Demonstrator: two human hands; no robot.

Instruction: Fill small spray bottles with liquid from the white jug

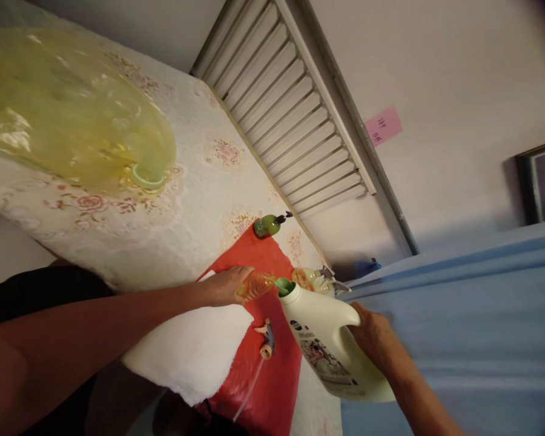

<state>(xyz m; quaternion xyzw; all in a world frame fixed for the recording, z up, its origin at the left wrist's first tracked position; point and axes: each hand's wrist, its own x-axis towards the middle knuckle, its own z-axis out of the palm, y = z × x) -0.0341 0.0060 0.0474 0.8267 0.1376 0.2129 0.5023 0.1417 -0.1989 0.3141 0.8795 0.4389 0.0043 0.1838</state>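
Observation:
My left hand (231,286) is closed around a small clear bottle (260,284) with yellowish-orange liquid inside. In my right hand (373,330) is the handle of a large cream-coloured jug (318,315) with a printed label. The jug is tilted, and its green spout (284,286) meets the small bottle's mouth. Below them a spray trigger head (266,340) with a long dip tube lies on a red sheet (279,369). Beside my left forearm a white towel (200,351) is spread out.
A green pump bottle (267,226) stands at the red sheet's far end. Clear spray bottles (313,280) are behind the jug. A large yellow plastic bag (72,115) rests on the floral tablecloth (200,212). A radiator (290,115) and a blue curtain (458,321) border the table.

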